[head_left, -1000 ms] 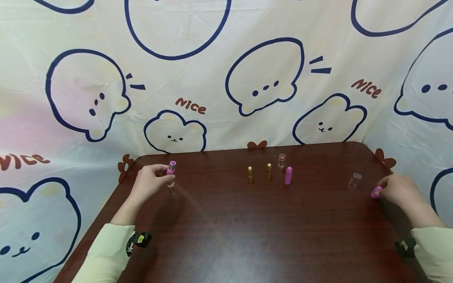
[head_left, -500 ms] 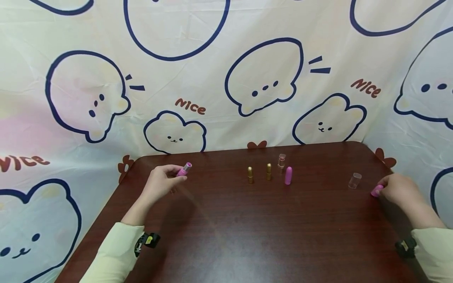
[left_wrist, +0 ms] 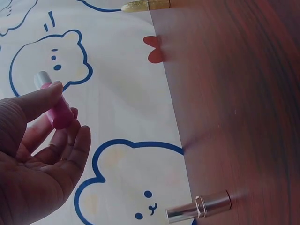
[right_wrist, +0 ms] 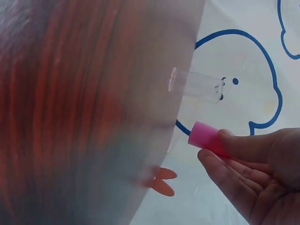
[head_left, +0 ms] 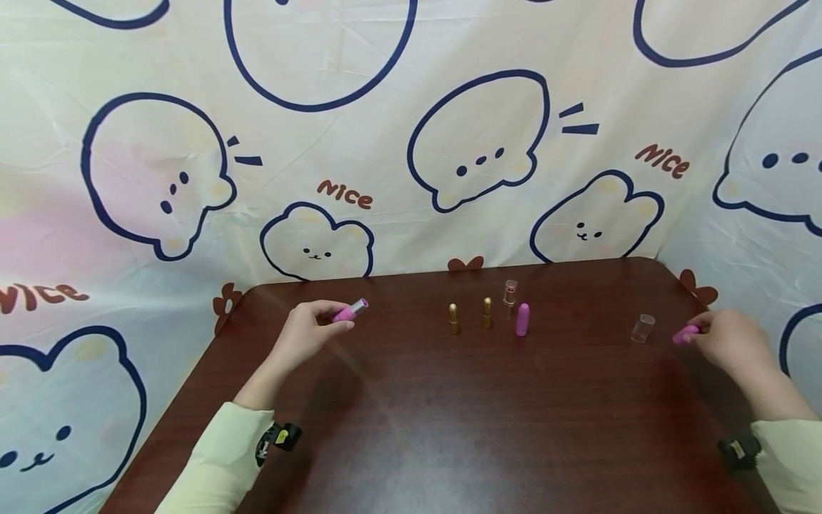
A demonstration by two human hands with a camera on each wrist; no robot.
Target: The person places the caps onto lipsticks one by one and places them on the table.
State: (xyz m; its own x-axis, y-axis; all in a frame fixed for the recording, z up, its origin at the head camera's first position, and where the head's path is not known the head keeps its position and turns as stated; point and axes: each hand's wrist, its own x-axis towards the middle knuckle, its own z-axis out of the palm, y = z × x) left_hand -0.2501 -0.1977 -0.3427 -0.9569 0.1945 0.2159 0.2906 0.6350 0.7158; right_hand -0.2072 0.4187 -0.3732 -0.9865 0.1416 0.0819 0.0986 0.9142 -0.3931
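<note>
In the head view my left hand (head_left: 310, 334) pinches a pink lipstick tube (head_left: 349, 311) with a silver collar, tilted up to the right. The left wrist view shows the lipstick tube (left_wrist: 60, 110) between thumb and fingers. Below it in that view a metallic lipstick tube (left_wrist: 199, 206) stands on the table; the hand hides it in the head view. At the right, my right hand (head_left: 732, 346) pinches a pink lipstick cap (head_left: 686, 334) close over the table. The right wrist view has the cap's (right_wrist: 205, 137) end pointing left, beside a clear cap (right_wrist: 197, 85).
Two gold lipsticks (head_left: 454, 319) stand upright at the table's middle back. A pink lipstick (head_left: 523, 320) and a small clear-topped tube (head_left: 510, 293) are just right of them. The clear cap (head_left: 643, 328) stands farther right. A printed cloth (head_left: 385, 143) hangs behind the dark table (head_left: 449, 428).
My left hand has moved right with the pink lipstick tube, which has tipped from near upright to slanting right. The right hand has lifted its pink cap slightly and turned it flatter.
</note>
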